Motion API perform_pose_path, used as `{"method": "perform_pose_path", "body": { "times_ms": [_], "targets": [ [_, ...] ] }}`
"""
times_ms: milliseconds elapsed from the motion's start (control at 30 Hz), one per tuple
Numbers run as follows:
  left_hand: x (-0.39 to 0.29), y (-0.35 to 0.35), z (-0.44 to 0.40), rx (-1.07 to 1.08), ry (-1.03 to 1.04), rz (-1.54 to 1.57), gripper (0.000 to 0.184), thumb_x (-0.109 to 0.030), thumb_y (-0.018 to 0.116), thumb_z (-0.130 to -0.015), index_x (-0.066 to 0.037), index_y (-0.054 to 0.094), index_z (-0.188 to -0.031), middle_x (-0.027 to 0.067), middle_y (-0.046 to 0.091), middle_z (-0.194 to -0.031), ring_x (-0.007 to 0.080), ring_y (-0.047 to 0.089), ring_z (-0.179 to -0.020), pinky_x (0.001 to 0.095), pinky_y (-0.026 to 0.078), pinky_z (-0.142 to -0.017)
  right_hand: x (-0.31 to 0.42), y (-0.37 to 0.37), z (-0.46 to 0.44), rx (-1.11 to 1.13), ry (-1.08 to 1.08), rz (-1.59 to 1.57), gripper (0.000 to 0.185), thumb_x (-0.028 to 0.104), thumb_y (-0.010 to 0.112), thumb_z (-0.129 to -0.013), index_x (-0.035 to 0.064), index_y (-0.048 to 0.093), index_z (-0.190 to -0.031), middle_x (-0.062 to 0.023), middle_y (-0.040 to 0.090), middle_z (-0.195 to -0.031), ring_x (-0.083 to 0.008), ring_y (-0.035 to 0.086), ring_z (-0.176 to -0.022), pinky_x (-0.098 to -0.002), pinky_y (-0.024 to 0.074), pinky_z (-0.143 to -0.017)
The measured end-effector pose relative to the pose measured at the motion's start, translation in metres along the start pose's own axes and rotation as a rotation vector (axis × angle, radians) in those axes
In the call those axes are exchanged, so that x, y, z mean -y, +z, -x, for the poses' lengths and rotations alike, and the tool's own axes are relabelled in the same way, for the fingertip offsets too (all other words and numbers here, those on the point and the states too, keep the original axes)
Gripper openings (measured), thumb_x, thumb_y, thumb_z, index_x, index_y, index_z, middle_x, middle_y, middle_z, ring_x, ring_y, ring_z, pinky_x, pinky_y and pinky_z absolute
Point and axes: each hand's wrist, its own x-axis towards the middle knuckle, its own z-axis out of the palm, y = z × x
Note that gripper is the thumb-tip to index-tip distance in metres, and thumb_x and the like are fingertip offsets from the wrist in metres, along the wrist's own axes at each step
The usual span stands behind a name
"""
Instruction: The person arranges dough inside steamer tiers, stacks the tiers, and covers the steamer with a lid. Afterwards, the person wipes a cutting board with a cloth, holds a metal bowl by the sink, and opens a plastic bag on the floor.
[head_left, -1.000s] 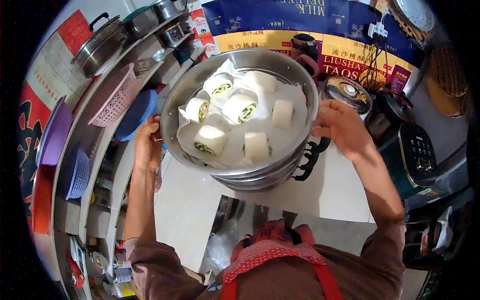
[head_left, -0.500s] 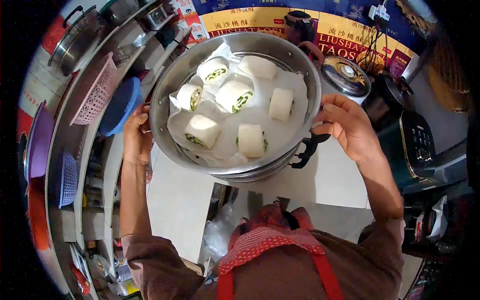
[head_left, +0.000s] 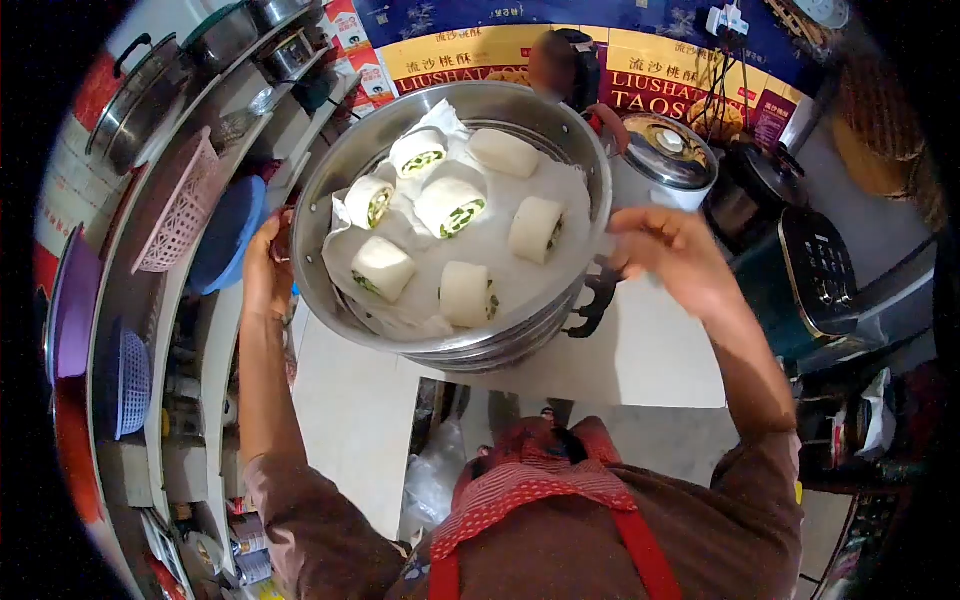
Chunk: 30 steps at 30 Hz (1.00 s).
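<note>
A round metal steamer tier (head_left: 330, 312) lined with white cloth sits on top of a pot whose black handle (head_left: 594, 304) sticks out at the lower right. On the cloth lie several pale dough rolls with green filling, such as the middle roll (head_left: 450, 206) and the front roll (head_left: 467, 294). My left hand (head_left: 266, 268) has its fingers curled at the tier's left side, where the handle is. My right hand (head_left: 672, 258) is at the tier's right edge, smeared by motion; its fingers are bent, but I cannot tell whether they grip.
A lidded metal pot (head_left: 668, 152) and a dark green cooker (head_left: 800, 280) stand to the right on the white table (head_left: 650, 360). Shelves on the left hold a pink basket (head_left: 178, 205) and a blue basin (head_left: 232, 240). Cords hang at the back right.
The whole view has shifted, putting the steamer and pots a little further left. My right hand has become blurred at the tier's edge. The rolls keep their places.
</note>
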Motion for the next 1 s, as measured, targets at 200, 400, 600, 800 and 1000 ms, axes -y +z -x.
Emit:
{"method": "perform_pose_path", "body": {
  "times_ms": [200, 400, 600, 800, 1000],
  "targets": [
    [0.011, 0.037, 0.039, 0.047, 0.202, -0.046, 0.066, -0.044, 0.042, -0.083, -0.003, 0.018, -0.129, 0.0099, 0.031, -0.129, 0.0201, 0.029, -0.119, 0.0337, 0.022, -0.098, -0.013, -0.032, -0.064, -0.445, -0.007, -0.267, 0.03, 0.03, 0.048, -0.083, 0.0045, 0.054, -0.097, -0.0044, 0.056, -0.087, -0.0092, 0.053, -0.066, -0.0223, 0.0438, -0.053],
    [0.014, 0.048, 0.04, -0.031, 0.251, -0.003, 0.054, -0.037, 0.036, -0.086, -0.009, 0.021, -0.13, 0.0101, 0.034, -0.127, 0.0219, 0.033, -0.117, 0.0345, 0.024, -0.098, -0.003, -0.014, -0.08, -0.23, -0.038, -0.301, 0.033, 0.034, 0.04, -0.086, 0.005, 0.055, -0.084, -0.0032, 0.054, -0.078, -0.01, 0.051, -0.065, -0.0194, 0.0422, -0.051],
    [0.013, 0.041, 0.009, 0.022, 0.262, -0.01, 0.05, -0.036, 0.034, -0.087, -0.007, 0.026, -0.127, 0.0108, 0.039, -0.122, 0.023, 0.039, -0.111, 0.0341, 0.03, -0.094, -0.001, -0.006, -0.049, -0.244, 0.015, -0.352, 0.034, 0.034, 0.046, -0.084, 0.0005, 0.054, -0.08, -0.0059, 0.055, -0.076, -0.0145, 0.054, -0.069, -0.0282, 0.0477, -0.058],
    [0.017, 0.056, -0.023, 0.137, 0.253, 0.143, 0.042, -0.03, 0.031, -0.089, -0.005, 0.035, -0.121, 0.0116, 0.044, -0.118, 0.0231, 0.043, -0.107, 0.0335, 0.033, -0.093, -0.01, -0.004, -0.017, -0.159, -0.051, -0.38, 0.032, 0.03, 0.045, -0.085, 0.0003, 0.055, -0.088, -0.0063, 0.056, -0.083, -0.0138, 0.056, -0.072, -0.0265, 0.0476, -0.057],
    [0.014, 0.044, -0.032, 0.156, 0.161, 0.027, 0.039, -0.027, 0.028, -0.09, -0.005, 0.036, -0.121, 0.0096, 0.045, -0.115, 0.0187, 0.047, -0.102, 0.0288, 0.037, -0.088, -0.007, 0.003, -0.01, -0.201, -0.066, -0.336, 0.029, 0.026, 0.044, -0.086, -0.001, 0.053, -0.092, -0.0069, 0.055, -0.087, -0.0137, 0.055, -0.075, -0.0251, 0.0495, -0.058]
  ]
}}
